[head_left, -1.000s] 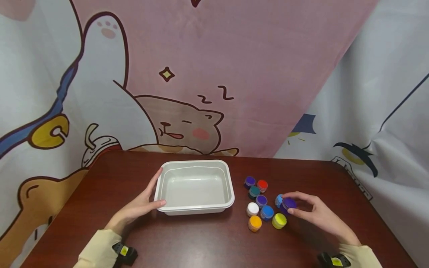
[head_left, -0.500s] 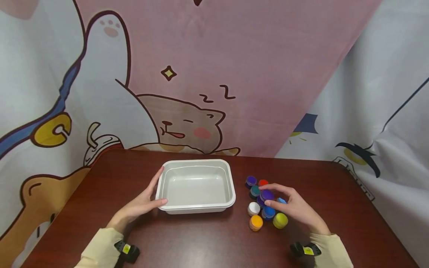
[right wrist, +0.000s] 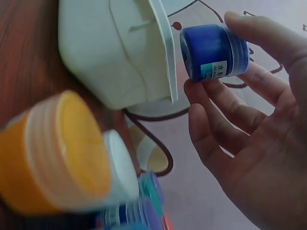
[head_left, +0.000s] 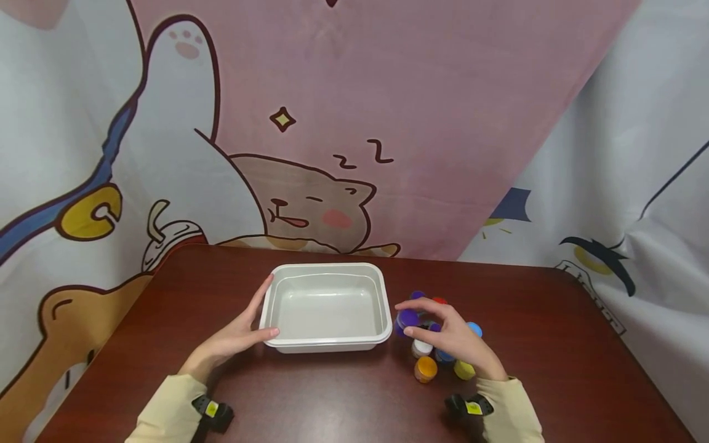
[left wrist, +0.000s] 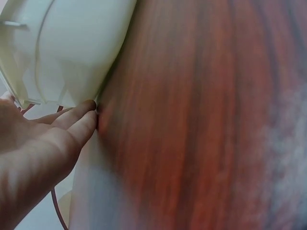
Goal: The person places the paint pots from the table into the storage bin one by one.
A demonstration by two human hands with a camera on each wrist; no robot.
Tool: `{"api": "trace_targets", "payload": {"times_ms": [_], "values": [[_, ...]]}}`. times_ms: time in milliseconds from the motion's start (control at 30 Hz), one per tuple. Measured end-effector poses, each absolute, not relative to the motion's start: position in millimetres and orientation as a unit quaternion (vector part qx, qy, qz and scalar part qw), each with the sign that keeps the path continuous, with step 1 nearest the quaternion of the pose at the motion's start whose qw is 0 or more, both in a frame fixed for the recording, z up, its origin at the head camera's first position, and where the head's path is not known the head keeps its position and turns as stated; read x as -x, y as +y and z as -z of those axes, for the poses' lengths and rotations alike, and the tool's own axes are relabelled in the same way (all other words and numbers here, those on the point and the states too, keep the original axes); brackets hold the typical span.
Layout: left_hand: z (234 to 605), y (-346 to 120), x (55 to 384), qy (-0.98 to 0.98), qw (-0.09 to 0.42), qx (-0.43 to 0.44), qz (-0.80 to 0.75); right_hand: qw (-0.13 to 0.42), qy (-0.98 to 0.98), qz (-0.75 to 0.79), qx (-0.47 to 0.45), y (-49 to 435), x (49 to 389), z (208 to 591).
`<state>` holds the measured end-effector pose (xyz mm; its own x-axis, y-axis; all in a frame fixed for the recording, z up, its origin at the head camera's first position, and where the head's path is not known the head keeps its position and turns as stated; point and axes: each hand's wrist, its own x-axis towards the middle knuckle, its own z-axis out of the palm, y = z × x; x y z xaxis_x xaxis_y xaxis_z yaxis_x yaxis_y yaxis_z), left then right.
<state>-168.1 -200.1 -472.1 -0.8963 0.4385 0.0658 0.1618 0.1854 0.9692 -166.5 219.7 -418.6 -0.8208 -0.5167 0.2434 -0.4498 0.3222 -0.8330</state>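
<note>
Purple jar (head_left: 407, 319): was pinched roughly upright by right hand (head_left: 456, 332), hung just right of tray (head_left: 327, 341), not touching. Noted left hand (head_left: 235, 338) across tray, spread against its left side.

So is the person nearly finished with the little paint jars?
Probably just starting. Done: the tray is set out, the left hand against its rim, though nothing shows inside. In hand: the right hand holds a purple paint jar beside the tray. Left, I think: those on the table, like the orange jar, white jar and yellow jar.
</note>
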Motion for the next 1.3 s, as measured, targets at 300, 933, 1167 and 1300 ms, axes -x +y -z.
{"api": "trace_targets", "payload": {"times_ms": [300, 933, 1167, 1300], "values": [[473, -200, 169, 0.756, 0.117, -0.196, -0.613, 0.042, 0.808, 0.507, 0.297, 192, 171, 413], [473, -201, 168, 0.762, 0.119, -0.187, -0.608, 0.029, 0.815, 0.466, 0.343, 112, 185, 415], [473, -200, 169, 0.756, 0.127, -0.179, -0.617, 0.032, 0.815, 0.453, 0.361, 79, 187, 417], [472, -200, 169, 0.75, 0.134, -0.18, -0.622, 0.049, 0.82, 0.441, 0.362, 64, 188, 417]]}}
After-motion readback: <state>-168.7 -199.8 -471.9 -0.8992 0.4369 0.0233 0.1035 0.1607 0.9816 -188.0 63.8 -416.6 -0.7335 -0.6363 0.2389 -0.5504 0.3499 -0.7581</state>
